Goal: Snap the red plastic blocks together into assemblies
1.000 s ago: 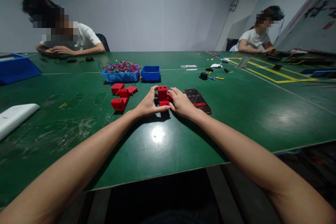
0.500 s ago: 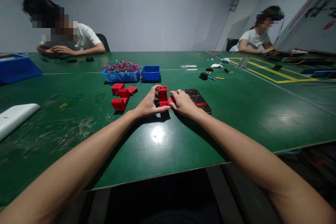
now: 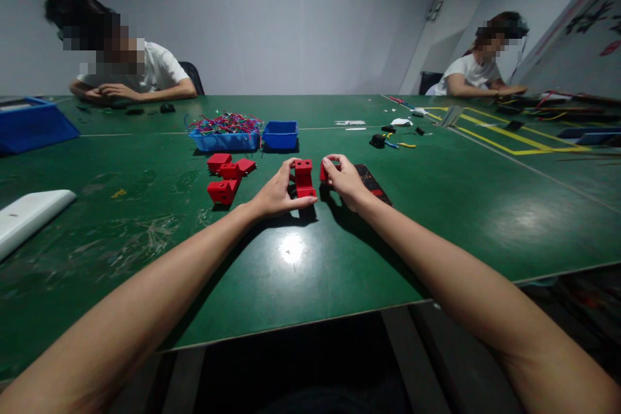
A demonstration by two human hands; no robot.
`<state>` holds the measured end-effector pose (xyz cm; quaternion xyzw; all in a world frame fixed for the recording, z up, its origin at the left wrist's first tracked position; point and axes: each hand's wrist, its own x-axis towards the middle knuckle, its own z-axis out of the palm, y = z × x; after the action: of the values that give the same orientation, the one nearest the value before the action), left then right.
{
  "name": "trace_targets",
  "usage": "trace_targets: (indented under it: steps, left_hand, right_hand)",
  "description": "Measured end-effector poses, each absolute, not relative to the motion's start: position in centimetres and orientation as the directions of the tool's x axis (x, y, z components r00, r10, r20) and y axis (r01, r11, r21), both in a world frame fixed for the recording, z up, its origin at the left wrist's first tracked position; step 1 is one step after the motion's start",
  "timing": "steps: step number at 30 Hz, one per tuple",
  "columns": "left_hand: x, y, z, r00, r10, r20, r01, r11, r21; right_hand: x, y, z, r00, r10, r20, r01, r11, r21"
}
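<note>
My left hand (image 3: 277,193) is closed on a red U-shaped block (image 3: 304,178) with round holes, its thumb along the near edge and its fingers at the far side. Just to the right, my right hand (image 3: 343,181) pinches a smaller red piece (image 3: 323,172), mostly covered by the fingers. A narrow gap separates the two red parts. Under and beyond my right hand lies a phone (image 3: 374,186) with a dark screen, partly hidden. Several more red blocks (image 3: 224,191) sit in a cluster left of my left hand.
Beyond the red blocks stand a blue bin (image 3: 226,141) heaped with coloured wires and a smaller blue bin (image 3: 280,136). Pliers (image 3: 402,145) and small black parts lie at the right back. A white device (image 3: 29,217) is at the left. Two people sit across the green table (image 3: 310,284).
My right hand has lifted and turned, drawing its small red piece away from the U-shaped block. The left hand keeps its hold almost in place.
</note>
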<state>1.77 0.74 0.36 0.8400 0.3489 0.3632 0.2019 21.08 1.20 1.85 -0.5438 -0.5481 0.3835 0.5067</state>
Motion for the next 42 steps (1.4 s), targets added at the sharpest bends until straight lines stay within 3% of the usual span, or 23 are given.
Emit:
trace_targets:
  steps: [3, 7, 32, 42]
  left_hand:
    - [1.81, 0.68, 0.38, 0.488, 0.745, 0.454, 0.439, -0.66, 0.61]
    - [1.85, 0.78, 0.28, 0.486, 0.752, 0.445, 0.42, -0.647, 0.636]
    - [1.78, 0.95, 0.15, 0.476, 0.755, 0.451, 0.426, -0.646, 0.634]
    - [1.82, 0.89, 0.1, 0.475, 0.757, 0.449, 0.439, -0.646, 0.624]
  right_hand:
    - [20.64, 1.12, 2.09, 0.079, 0.995, -0.064, -0.216, -0.045, -0.975]
    - [20.56, 0.69, 2.55, -0.002, 0.991, -0.132, -0.402, -0.121, -0.908]
    - [20.51, 0.87, 2.35, 0.108, 0.986, -0.125, -0.496, -0.056, -0.867]
    - [20.71, 1.2, 1.87, 0.134, 0.985, -0.108, -0.407, -0.045, -0.912]
